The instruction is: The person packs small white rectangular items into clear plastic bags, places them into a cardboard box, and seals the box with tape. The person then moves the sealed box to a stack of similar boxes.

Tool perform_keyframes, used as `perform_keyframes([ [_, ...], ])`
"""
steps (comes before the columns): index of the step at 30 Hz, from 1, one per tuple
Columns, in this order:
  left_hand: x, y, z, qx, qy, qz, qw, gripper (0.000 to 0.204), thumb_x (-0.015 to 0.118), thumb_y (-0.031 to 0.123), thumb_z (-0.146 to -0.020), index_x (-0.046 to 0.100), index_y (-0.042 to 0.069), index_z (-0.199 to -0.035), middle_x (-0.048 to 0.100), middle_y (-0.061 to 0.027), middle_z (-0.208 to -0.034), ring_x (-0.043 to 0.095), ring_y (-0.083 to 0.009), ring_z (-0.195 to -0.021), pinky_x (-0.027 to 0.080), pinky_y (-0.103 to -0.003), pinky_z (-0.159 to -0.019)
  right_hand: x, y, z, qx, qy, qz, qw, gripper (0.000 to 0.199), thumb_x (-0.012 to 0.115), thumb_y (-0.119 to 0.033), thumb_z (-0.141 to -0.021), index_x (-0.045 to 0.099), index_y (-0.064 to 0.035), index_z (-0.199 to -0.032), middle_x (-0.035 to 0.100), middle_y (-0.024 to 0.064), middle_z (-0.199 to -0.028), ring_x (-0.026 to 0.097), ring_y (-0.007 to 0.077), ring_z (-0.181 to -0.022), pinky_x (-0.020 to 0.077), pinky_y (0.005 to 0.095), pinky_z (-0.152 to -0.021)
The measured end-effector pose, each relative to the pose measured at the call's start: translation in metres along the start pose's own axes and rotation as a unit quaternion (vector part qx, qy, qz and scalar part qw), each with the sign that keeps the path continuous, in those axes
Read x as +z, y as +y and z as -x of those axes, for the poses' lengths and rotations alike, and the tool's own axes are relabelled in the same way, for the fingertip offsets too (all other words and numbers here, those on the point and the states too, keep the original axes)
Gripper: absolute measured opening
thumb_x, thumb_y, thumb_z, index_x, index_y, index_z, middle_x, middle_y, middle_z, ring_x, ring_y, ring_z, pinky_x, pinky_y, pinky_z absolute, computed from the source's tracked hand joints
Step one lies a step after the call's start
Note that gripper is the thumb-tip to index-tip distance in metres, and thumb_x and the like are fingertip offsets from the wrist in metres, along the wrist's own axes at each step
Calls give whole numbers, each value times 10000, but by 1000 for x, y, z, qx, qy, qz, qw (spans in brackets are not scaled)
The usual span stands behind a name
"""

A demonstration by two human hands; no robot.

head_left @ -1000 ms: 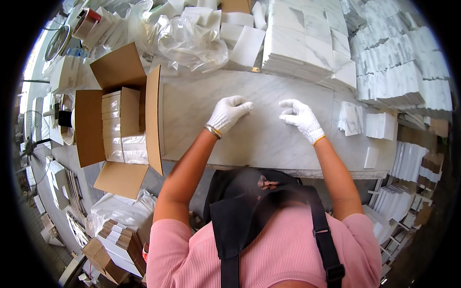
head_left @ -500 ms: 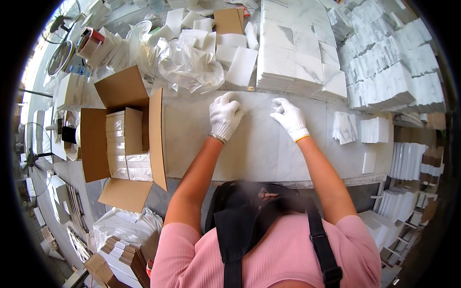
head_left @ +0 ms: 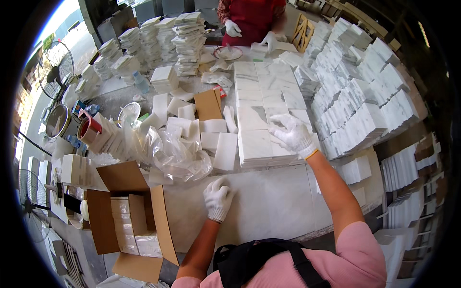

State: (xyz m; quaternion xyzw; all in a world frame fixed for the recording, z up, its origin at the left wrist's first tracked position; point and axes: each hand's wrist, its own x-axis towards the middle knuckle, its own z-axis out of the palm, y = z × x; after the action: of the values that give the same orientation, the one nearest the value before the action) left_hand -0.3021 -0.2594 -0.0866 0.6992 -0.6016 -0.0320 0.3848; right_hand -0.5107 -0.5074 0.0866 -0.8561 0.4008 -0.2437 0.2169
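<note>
since half a second ago the right hand (head_left: 294, 134) has left the bare marble slab (head_left: 269, 201) and reached forward and up to the stack of white marble tiles (head_left: 261, 125) lying in rows behind it. its gloved fingers are spread wide, resting on the near right corner of the top tiles, not closed around any of them. the left hand (head_left: 218, 198) has stayed on the slab, lying flat and palm down with its fingers loosely apart and nothing in its grip. the view has also tipped up, so much more of the far bench shows.

the tile stack sits on the bench just beyond the slab's far edge, touching the right hand. left of it lie loose white tile pieces (head_left: 218, 144), a flat piece of brown cardboard (head_left: 209, 104) and a crumpled clear plastic bag (head_left: 170, 153). an open cardboard box (head_left: 127, 216) stands at the slab's left edge, partly filled with packed white tiles set on edge. many more stacks of marble tiles (head_left: 365, 105) crowd the right side, and tall tile piles (head_left: 185, 41) rise at the far left. across the bench another person in a red apron (head_left: 249, 17) works with white-gloved hands. a roll of tape (head_left: 89, 130) sits near the left, and two fans (head_left: 53, 77) stand at the left rim.
</note>
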Motion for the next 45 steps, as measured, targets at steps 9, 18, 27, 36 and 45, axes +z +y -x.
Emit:
perform_keyframes([
  [9,-3,4,-6,5,-9,26,1000,271,891,189,-655,644,100,-721,687,-90,-1145,641,-336,-1037,505,-454,-842,98,55,-111,-122,49,195,972,447,598,-551,-959,726,-145,-1092,714,118,-1085,663,329,-1026,493,482,-914],
  [18,-1,0,-2,-8,-10,15,1000,285,893,213,-667,643,110,-758,687,-93,-1171,633,-324,-1081,487,-445,-885,93,49,-129,-101,-2,276,956,500,624,-623,-920,718,-132,-930,693,130,-922,658,356,-877,494,480,-800],
  [27,-1,0,-5,8,15,21,1000,301,895,205,-652,628,89,-728,685,-118,-1162,654,-347,-1071,527,-462,-888,52,24,-139,-124,-49,256,957,655,594,-763,-875,665,-113,-903,719,113,-835,698,350,-816,544,459,-707],
  [36,0,-5,-1,8,28,38,999,265,863,206,-660,633,88,-717,708,-84,-1159,662,-325,-1039,514,-451,-851,-1,-87,-28,-144,-19,-35,989,510,735,-607,-886,682,-102,-941,689,22,-767,677,126,-712,530,303,-622],
  [45,0,-1,-4,36,43,14,998,240,850,190,-675,636,86,-708,719,-64,-1118,667,-314,-1000,523,-432,-832,128,-74,169,19,-289,-22,957,481,778,-553,-836,659,-87,-849,707,110,-771,701,299,-729,545,400,-687],
])
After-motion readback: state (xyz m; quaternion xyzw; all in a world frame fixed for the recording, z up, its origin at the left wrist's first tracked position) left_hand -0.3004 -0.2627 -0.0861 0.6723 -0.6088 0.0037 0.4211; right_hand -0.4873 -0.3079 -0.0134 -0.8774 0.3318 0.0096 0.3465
